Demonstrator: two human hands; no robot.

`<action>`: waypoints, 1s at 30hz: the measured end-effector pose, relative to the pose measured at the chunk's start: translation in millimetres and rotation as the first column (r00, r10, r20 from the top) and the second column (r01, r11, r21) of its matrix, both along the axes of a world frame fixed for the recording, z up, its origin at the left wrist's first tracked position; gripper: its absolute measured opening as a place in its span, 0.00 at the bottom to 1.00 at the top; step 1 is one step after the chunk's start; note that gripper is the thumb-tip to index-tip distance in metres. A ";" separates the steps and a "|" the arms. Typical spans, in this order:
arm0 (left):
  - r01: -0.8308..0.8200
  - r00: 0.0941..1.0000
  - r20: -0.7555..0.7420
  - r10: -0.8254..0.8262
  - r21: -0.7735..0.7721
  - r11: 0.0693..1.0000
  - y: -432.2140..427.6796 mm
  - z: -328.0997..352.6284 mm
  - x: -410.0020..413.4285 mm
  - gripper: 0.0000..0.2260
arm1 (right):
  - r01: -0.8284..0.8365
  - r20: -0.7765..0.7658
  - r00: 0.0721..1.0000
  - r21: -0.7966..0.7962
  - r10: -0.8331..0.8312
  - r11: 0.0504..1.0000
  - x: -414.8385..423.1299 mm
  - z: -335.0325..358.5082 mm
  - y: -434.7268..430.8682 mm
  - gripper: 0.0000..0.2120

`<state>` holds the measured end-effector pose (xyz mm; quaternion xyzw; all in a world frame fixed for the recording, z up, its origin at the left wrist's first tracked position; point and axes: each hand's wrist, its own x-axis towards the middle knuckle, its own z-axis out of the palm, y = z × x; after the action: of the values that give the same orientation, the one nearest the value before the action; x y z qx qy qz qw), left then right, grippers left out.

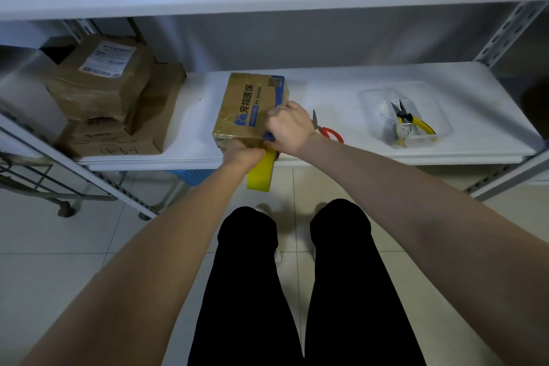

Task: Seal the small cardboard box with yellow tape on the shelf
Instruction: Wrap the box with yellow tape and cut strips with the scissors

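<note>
A small cardboard box (248,107) with blue print lies on the white shelf (341,98), close to its front edge. My left hand (243,154) grips a yellow tape roll (261,174) that hangs just below the box's near edge, in front of the shelf. My right hand (286,126) rests on the box's near right corner with curled fingers. Whether it pinches the tape end is hidden by the hand.
Red-handled scissors (328,131) lie just right of the box. A clear tray (430,107) with yellow-handled pliers (411,120) sits further right. Stacked taped parcels (110,92) fill the shelf's left end. A blue basket (193,177) shows below the shelf.
</note>
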<state>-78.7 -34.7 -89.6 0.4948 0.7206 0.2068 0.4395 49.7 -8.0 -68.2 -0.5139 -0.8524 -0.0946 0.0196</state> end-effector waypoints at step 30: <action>-0.136 0.984 0.105 0.144 -0.079 0.988 8.8 -37.5 4.8 0.08 | 0.571 -0.161 0.700 -0.460 -0.696 0.680 87.3 -71.1 -1.1 0.19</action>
<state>-73.9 -26.0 -127.1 0.4146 0.7352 0.2384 0.4804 137.0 -9.1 -139.3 -0.7821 -0.6030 0.1550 0.0258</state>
